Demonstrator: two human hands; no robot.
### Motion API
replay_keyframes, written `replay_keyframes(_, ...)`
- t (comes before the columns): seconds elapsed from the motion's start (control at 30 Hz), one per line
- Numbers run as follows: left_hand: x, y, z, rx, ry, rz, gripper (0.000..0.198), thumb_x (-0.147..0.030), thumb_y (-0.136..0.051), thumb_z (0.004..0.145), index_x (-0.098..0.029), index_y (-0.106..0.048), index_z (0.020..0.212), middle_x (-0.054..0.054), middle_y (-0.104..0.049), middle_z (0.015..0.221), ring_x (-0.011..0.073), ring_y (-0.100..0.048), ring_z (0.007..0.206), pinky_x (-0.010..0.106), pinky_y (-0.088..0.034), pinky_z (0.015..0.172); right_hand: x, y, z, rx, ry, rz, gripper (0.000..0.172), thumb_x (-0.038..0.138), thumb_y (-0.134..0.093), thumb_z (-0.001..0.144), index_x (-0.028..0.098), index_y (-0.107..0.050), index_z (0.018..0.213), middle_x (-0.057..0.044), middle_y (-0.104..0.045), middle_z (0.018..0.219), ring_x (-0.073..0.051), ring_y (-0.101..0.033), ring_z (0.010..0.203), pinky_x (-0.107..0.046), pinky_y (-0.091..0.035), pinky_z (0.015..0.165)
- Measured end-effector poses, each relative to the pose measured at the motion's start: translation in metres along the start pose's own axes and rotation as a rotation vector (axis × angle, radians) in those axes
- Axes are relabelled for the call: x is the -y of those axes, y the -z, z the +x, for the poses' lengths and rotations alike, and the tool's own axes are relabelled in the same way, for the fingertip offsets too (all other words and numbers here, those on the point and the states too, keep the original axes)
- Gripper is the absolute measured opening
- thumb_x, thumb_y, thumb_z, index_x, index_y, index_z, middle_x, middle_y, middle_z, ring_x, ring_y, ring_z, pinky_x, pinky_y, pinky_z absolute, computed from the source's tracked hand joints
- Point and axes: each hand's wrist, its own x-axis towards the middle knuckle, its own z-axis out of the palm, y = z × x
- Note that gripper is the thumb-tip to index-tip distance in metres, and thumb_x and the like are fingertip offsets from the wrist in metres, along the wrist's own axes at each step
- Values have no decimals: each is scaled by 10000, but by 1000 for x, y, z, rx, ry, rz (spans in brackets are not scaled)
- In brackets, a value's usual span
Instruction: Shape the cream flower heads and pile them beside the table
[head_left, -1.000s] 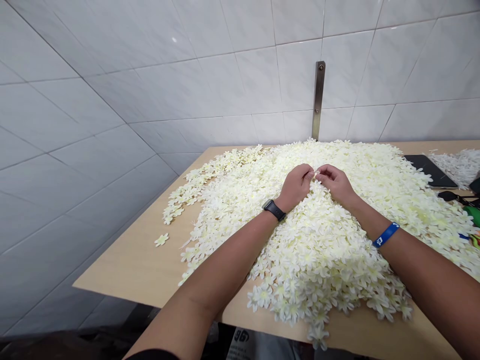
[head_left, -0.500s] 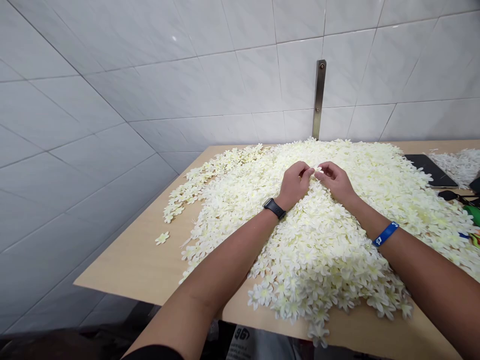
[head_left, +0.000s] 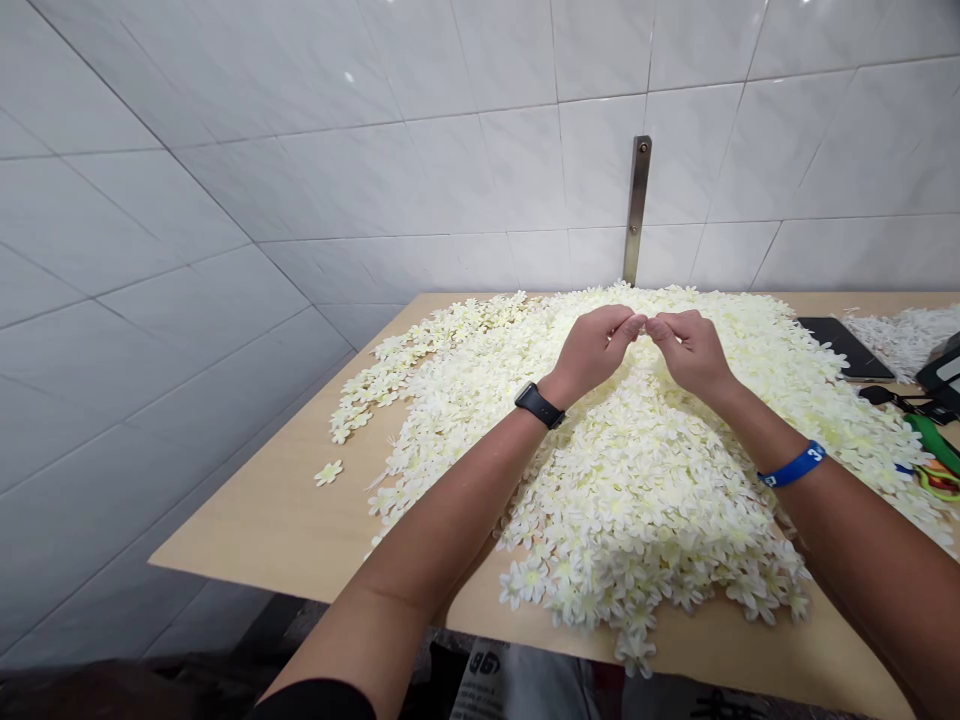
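My left hand (head_left: 600, 345), with a black watch (head_left: 539, 406) on its wrist, is closed in a pinch above a wide heap of white artificial flowers (head_left: 645, 500). Meeting it fingertip to fingertip, my right hand (head_left: 694, 352) pinches too, and a blue wristband (head_left: 792, 465) circles that forearm. Between the fingertips is a small white bit, mostly covered by the fingers; it looks like one of the artificial flowers. The heap's yellowish centres show under and around both hands.
The heap covers much of a wooden table (head_left: 262, 525). One flower (head_left: 328, 473) lies apart at left. At right are a black tablet-like slab (head_left: 844, 345), a pile of thin white pieces (head_left: 907, 335) and a green-handled tool (head_left: 934, 440). A metal bar (head_left: 637, 210) is fixed to the tiled wall.
Both hands have risen slightly and their fingers have closed tighter together. The white flower visible between the fingertips before is now mostly hidden. The view has shifted a little.
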Motion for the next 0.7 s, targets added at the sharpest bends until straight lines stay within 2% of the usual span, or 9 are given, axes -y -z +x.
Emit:
replay_keyframes(0.07,-12,10,8,-6,-43,14,377,-408,-476,1049,-178,-641,802,22,-685,787,117,-594,736,265,-440,703,12,10,6,-14,-14,-32,599,638,-447,988,206,-377,579,40,-308,531,-111,-286,528,-320,-251,592)
replay_keyframes(0.17,-30,24,17,-53,-99,48,264,-344,-521,1039,-189,-702,924,36,-733,880,122,-635,798,261,-474,714,33,21,13,-12,-68,47,541,647,-484,972,204,-512,663,2,-488,625,-138,-429,616,-308,-312,611)
replay_keyframes(0.23,-41,32,22,-75,-105,21,216,-321,-545,1029,-202,-715,969,37,-747,936,123,-661,849,252,-498,715,47,25,18,0,-82,115,492,626,-549,952,198,-580,711,-18,-552,703,-145,-473,679,-303,-339,630)
replay_keyframes(0.37,-59,48,28,-61,-32,-71,198,-363,-601,999,-192,-703,1000,48,-745,989,120,-678,876,232,-546,712,72,29,28,28,-149,278,391,516,-692,900,201,-566,706,19,-459,660,-113,-387,620,-283,-295,573)
replay_keyframes(0.47,-69,58,31,-10,-39,-116,232,-401,-573,1012,-188,-660,982,39,-713,906,119,-660,822,240,-552,693,91,30,38,9,-126,377,457,448,-679,926,202,-458,611,33,-359,616,-101,-347,589,-283,-269,543)
replay_keyframes(0.57,-78,61,38,-26,-80,-127,266,-409,-503,1044,-203,-603,909,9,-639,813,116,-613,751,258,-532,661,109,30,49,-44,-84,373,501,474,-688,919,199,-443,580,40,-324,588,-90,-317,564,-284,-243,524)
replay_keyframes(0.7,-89,59,54,-129,-68,-147,414,-430,-376,1080,-195,-507,765,-11,-506,699,105,-560,682,255,-490,628,127,34,58,-9,-87,439,637,579,-677,899,207,-328,518,54,-233,546,-71,-256,521,-282,-197,502)
